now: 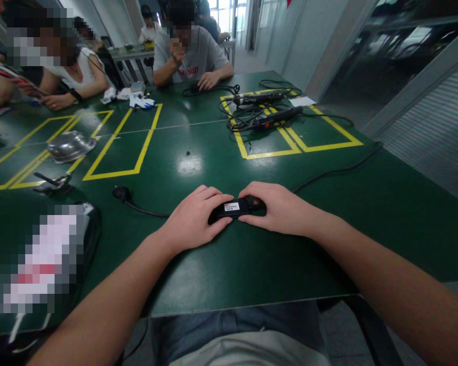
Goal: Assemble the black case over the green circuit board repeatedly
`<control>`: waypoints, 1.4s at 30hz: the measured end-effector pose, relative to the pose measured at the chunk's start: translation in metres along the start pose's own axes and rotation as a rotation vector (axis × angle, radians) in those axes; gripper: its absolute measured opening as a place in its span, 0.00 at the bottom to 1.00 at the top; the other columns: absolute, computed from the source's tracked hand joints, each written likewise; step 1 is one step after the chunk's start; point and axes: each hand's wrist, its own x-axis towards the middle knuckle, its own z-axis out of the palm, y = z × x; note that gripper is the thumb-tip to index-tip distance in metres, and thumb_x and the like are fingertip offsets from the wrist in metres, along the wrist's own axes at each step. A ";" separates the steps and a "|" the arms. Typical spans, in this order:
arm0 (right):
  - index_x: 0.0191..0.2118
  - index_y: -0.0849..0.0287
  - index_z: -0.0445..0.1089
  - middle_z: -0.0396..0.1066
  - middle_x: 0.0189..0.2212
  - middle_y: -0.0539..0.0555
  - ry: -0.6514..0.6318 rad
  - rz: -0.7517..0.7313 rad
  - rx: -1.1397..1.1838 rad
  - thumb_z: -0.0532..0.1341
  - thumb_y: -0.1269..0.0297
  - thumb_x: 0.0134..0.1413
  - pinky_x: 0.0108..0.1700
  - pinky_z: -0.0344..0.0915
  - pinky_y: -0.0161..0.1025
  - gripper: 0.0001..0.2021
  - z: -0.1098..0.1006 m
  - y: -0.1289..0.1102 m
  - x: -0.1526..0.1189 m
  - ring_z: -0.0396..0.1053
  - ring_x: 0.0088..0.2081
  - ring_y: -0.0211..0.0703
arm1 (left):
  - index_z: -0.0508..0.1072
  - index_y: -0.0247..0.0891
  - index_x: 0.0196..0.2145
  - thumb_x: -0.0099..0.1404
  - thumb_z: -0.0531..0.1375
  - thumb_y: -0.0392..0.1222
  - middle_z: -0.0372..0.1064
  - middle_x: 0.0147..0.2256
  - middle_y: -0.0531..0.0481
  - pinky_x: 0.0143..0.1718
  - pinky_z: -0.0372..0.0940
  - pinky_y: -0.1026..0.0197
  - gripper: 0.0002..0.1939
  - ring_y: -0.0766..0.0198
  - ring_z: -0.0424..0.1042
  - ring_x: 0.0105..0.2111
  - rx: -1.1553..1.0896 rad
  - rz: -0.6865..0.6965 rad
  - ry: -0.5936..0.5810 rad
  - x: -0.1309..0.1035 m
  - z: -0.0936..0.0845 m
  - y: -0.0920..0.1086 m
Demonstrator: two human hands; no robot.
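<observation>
Resting on the left part of the worktop, a metal bowl sits over yellow tape lines. To its right and nearer the front edge lies a black plug; its cable runs right to the left grip. The left grip is curled closed on the left part of a black box, thumb along the near side. The box lies between both grips, near the front edge, white label up. The right grip pinches the box's right end between thumb and fingertips, palm hollow. Farther right, a dark cord extends toward the worktop's right edge.
</observation>
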 end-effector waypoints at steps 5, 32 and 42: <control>0.49 0.57 0.77 0.81 0.44 0.56 0.011 0.001 -0.001 0.75 0.63 0.58 0.44 0.72 0.43 0.15 0.000 0.000 0.000 0.78 0.42 0.50 | 0.77 0.35 0.60 0.73 0.67 0.43 0.79 0.51 0.40 0.54 0.74 0.44 0.20 0.49 0.75 0.49 0.010 0.004 0.007 0.000 0.001 -0.001; 0.48 0.55 0.77 0.81 0.42 0.55 0.013 0.012 0.020 0.75 0.61 0.58 0.43 0.71 0.43 0.14 0.003 0.001 0.000 0.78 0.41 0.50 | 0.77 0.39 0.59 0.73 0.68 0.44 0.78 0.51 0.41 0.55 0.74 0.45 0.20 0.49 0.75 0.50 0.014 -0.002 0.009 -0.001 0.002 -0.003; 0.54 0.58 0.77 0.76 0.47 0.61 0.004 -0.073 -0.048 0.72 0.59 0.65 0.53 0.73 0.52 0.15 0.014 -0.002 0.003 0.75 0.50 0.58 | 0.77 0.40 0.57 0.74 0.68 0.44 0.80 0.53 0.42 0.56 0.75 0.44 0.17 0.49 0.78 0.52 -0.044 0.018 0.019 -0.001 0.004 -0.004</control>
